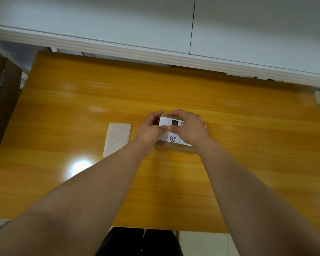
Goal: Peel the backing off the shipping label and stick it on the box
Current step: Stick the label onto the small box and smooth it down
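A small brown cardboard box (175, 149) sits near the middle of the wooden table. The white shipping label (171, 133), with a QR code and black print, lies on the box's top face. My left hand (151, 127) grips the box's left side, its thumb resting on the label. My right hand (189, 126) covers the label's right part, fingers curled over the box's far edge and thumb pressed on the label beside the left thumb. The blank white backing sheet (117, 139) lies flat on the table, left of the box and apart from it.
The orange wooden table (248, 145) stands against a white wall and moulding (155, 52). A brown cardboard piece (0, 100) stands off the left edge. A glare spot (79, 167) shines near the left forearm. Dark trousers (142, 242) show below the front edge.
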Demonstrator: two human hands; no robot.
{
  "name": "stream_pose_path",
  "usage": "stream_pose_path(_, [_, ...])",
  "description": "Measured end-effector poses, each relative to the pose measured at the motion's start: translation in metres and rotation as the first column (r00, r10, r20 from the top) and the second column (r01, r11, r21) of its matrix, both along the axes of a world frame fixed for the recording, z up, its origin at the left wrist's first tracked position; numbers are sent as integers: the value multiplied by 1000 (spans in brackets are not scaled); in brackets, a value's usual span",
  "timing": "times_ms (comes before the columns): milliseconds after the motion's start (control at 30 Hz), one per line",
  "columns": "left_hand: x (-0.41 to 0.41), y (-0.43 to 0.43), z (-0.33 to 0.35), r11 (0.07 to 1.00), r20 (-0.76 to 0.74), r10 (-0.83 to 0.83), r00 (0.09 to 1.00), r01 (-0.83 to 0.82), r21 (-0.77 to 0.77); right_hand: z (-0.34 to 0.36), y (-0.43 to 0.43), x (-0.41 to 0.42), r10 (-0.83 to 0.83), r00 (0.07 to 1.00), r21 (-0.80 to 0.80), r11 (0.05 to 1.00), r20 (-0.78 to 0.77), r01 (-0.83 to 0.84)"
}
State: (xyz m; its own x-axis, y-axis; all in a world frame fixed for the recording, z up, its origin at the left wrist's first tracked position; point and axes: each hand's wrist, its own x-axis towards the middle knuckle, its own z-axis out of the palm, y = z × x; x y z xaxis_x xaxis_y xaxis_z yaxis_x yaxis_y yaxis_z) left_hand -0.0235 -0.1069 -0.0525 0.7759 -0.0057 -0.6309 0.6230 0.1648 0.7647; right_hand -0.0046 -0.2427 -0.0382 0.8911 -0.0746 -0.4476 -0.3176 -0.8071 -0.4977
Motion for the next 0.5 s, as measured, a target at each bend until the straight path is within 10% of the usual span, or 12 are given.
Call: stream_pose_path(500, [10, -5, 4, 983, -126, 170, 977, -176, -43, -15, 23, 4, -190, 980, -37, 981, 63, 192])
